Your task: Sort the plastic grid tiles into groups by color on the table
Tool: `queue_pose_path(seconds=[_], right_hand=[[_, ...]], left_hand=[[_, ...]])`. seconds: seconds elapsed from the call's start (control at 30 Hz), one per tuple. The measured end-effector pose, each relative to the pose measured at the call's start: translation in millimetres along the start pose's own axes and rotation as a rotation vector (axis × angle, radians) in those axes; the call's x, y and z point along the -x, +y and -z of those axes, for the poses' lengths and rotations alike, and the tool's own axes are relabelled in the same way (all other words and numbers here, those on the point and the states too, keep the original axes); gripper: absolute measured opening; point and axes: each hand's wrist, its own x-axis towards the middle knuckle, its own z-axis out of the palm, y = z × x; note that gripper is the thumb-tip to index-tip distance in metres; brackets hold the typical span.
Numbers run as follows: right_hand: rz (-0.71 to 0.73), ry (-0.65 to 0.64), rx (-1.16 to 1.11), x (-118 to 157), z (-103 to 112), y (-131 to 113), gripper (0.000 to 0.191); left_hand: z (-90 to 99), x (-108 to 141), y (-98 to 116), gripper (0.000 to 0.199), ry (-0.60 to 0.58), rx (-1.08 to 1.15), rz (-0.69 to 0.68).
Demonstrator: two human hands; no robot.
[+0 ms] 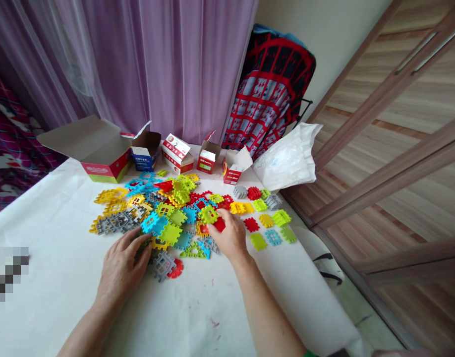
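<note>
A heap of flat interlocking plastic building pieces in blue, green, yellow, red and grey lies on the table, with a solid lime square (170, 234) near its front. My right hand (230, 237) is at the heap's right side, thumb and fingers closed at the edge of a lime-green window-shaped building piece (207, 214). Along the left front edge of the heap rests my left hand (124, 260), fingers apart and fingertips among the pieces. Close to its thumb are a grey square piece (163, 265) and a red rounded piece (176, 269).
Small stacks and single squares, such as a red square (252, 224), stand in rows at the right. Behind are a large open box (104, 168), a blue box (144, 159), several red-white boxes (177, 153) and a white bag (287, 158). The white-covered table (198, 317) ends at the right.
</note>
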Motion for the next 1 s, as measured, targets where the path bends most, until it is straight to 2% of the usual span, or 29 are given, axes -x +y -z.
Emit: queue_pose_path(seconds=[0.17, 0.27, 0.37, 0.57, 1.0], right_hand=[[-0.176, 0.045, 0.112, -22, 37, 67, 0.039], [-0.304, 0.007, 0.229, -36, 55, 104, 0.038], [-0.411, -0.048, 0.304, -46, 65, 127, 0.039], [-0.466, -0.103, 0.410, -58, 67, 145, 0.040], [-0.453, -0.215, 0.446, -77, 70, 160, 0.040]], left_hand=[[-2.9, -1, -4, 0.042, 0.002, -0.019, -0.013], [-3.2, -2, -7, 0.043, 0.005, -0.018, -0.027], [-2.4, -3, -8, 0.040, -0.002, -0.019, -0.036], [0.7, -6, -6, 0.043, 0.000, -0.024, -0.023], [1.6, -6, -3, 0.049, -0.016, -0.029, 0.001]])
